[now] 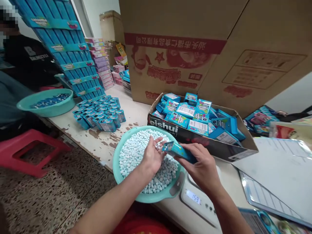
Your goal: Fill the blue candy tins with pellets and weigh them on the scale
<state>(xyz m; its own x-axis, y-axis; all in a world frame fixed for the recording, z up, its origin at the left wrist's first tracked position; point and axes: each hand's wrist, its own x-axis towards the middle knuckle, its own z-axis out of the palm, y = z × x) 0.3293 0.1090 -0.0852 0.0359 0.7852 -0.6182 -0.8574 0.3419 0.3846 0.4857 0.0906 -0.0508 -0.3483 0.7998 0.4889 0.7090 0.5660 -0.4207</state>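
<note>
A teal basin (117, 162) full of small pale-blue and white candies (136, 148) sits in front of me. Over it, my left hand (153, 156) is cupped palm up, with a few of the candies on its fingers. My right hand (203, 164) grips a small blue candy box (180, 151), tilted so that its open end points at the left fingers. Below that hand, a white digital scale (198, 203) reads about 159; its top is partly hidden by my right hand and forearm.
Behind the basin, a carton (214, 144) holds many blue boxes. More small boxes (99, 112) stand grouped at left, near another teal basin (46, 109) and a tall display stack (65, 48). A large cardboard box (175, 65) rises behind. A red stool (31, 152) and a person (29, 61) are left.
</note>
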